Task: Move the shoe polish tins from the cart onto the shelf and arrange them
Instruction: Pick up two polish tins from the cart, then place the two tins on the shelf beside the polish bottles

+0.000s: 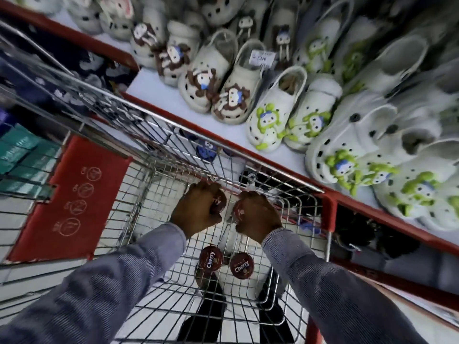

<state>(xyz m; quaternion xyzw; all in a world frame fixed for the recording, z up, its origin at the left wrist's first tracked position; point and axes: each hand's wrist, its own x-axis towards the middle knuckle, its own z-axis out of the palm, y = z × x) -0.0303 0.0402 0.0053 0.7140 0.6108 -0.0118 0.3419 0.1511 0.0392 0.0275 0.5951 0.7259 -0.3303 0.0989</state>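
Both my hands are down inside a wire shopping cart. My left hand is closed around a round dark-red shoe polish tin with "Cherry" on its lid. My right hand grips a second dark-red tin, mostly hidden by the fingers. Two more Cherry tins lie on the cart's wire floor below my hands, one to the left and one to the right. The white shelf with a red front edge runs diagonally just beyond the cart.
The shelf is crowded with white clogs bearing brown and green charms; a bare strip lies at its left end. A red child-seat flap hangs at the cart's left. Teal boxes are stacked far left. Dark shoes sit on a lower shelf.
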